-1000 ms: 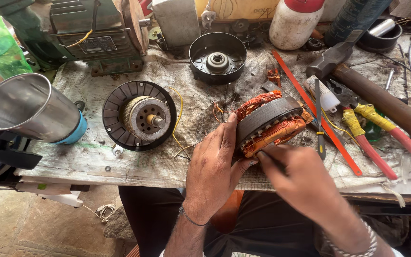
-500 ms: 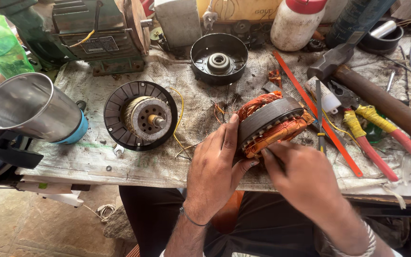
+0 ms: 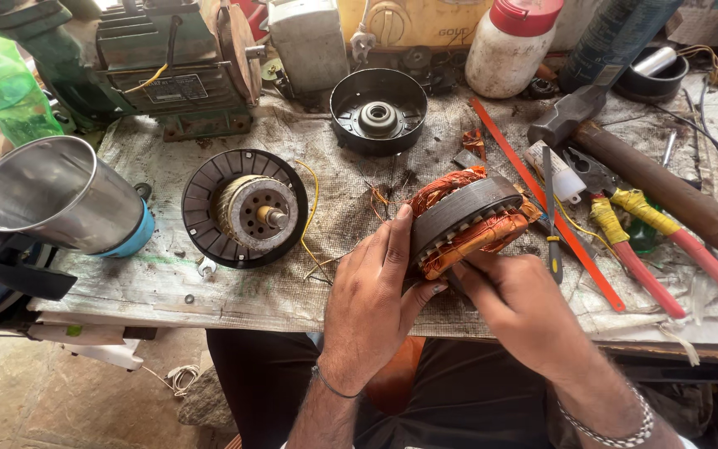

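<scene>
Single head camera, looking steeply down, close over cluttered workbench (image 3: pixel 209 291).

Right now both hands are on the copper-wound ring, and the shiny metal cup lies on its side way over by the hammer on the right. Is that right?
Not quite. Both the left hand and the right hand are on the copper-wound ring, but the shiny metal cup lies on its side at the far left of the bench, nowhere near the hammer on the right. The head view shows this.

We see one motor stator (image 3: pixel 465 218): grey laminated steel ring, orange-copper windings bulging from both ends, tilted on edge above the workbench's near edge, gripped from the lower-left side.
</scene>
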